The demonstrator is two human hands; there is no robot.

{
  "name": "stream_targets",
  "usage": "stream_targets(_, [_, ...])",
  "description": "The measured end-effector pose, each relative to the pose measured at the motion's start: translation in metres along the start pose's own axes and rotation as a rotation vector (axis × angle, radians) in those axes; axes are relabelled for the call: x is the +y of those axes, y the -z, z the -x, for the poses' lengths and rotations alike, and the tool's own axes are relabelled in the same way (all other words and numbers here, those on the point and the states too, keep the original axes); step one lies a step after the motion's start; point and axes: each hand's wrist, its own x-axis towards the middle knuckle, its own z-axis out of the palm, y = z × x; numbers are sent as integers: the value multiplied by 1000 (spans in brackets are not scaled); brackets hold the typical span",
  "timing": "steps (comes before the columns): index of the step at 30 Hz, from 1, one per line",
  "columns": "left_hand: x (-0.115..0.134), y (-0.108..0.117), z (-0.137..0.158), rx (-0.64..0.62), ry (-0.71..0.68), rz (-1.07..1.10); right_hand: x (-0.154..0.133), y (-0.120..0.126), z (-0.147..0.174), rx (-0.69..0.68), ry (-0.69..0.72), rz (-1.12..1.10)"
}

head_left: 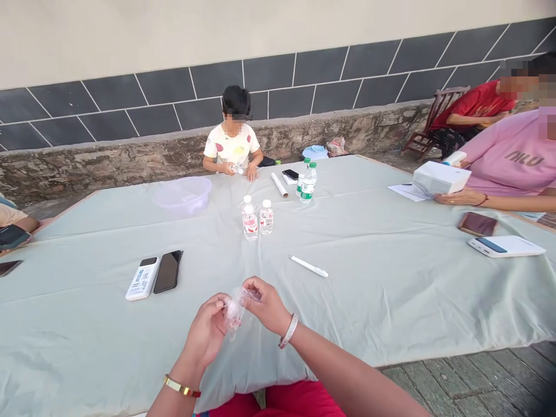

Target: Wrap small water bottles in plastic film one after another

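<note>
Between my two hands, just over the near edge of the table, is a crumpled piece of clear plastic film (234,310). My left hand (208,327) pinches its left side between thumb and fingers. The upper right part of the film is gripped by my right hand (267,304), whose fingers are bent inward. Whether anything is wrapped inside the film I cannot make out. Beyond my right hand lies a white pen-like cutter (308,266). Several small clear bottles with white caps, one a front bottle (251,224), stand farther off.
A white power bank (142,279) and black phone (168,272) lie left. A translucent basin (185,194), a roll (279,185) and green-capped bottles (308,184) are farther back. One person sits opposite; another at right holds a white box (441,176). A greenish cloth (369,307) covers the table.
</note>
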Motion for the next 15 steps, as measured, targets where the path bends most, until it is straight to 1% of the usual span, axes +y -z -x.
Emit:
stream_targets(1, [0, -3, -1, -4, -34, 0, 5, -8, 0, 25, -15, -71])
stream_targets(2, [0, -5, -2, -1, -85, -53, 9, -15, 2, 24, -47, -143])
stream_targets(4, [-3, -4, -6, 29, -202, -247, 13, -25, 8, -34, -179, -344])
stream_targets(7, [-11, 0, -10, 82, -352, -518, 5, -23, 17, -263, -420, -765])
stream_targets(9, [-16, 2, -10, 88, -469, -714, -1, -16, 19, -396, -493, -983])
stream_targets(10, [-18, 3, -9, 68, -529, -818, -2, -13, 19, -422, -500, -1047])
stream_targets(11, [-20, 3, -8, 31, -583, -911, -2, -11, 18, -408, -494, -1078])
stream_targets(13, [-24, 3, -5, -81, -661, -1003, 0, -8, 13, -296, -468, -1073])
stream_targets(14, [-25, 3, -3, -121, -685, -990, 2, -7, 10, -225, -455, -1053])
stream_targets(15, [-26, 3, -1, -122, -702, -945, 3, -6, 7, -156, -440, -1028])
